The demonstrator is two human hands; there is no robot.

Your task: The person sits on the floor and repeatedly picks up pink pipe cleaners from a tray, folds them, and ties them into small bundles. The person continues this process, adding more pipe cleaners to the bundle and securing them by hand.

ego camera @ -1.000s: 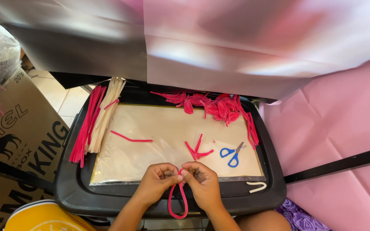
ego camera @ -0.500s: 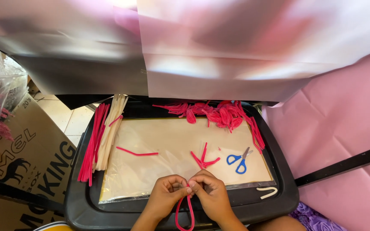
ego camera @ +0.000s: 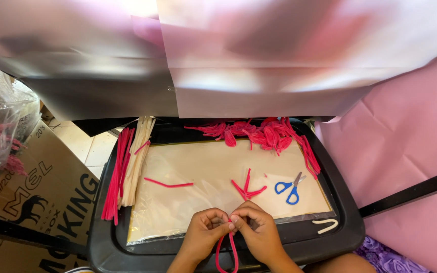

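At the bottom centre of the frame, the left hand [ego camera: 204, 233] and right hand [ego camera: 258, 231] meet fingertip to fingertip. Both are closed, pinching the top of a pink pipe cleaner loop [ego camera: 227, 248], which hangs down over the near rim of the black tray [ego camera: 347, 222]. Just above the hands lies a twisted pink piece [ego camera: 248, 188]. Blue-handled scissors [ego camera: 289, 188] lie to its right. Straight pink stems [ego camera: 116, 172] are stacked at the tray's left edge.
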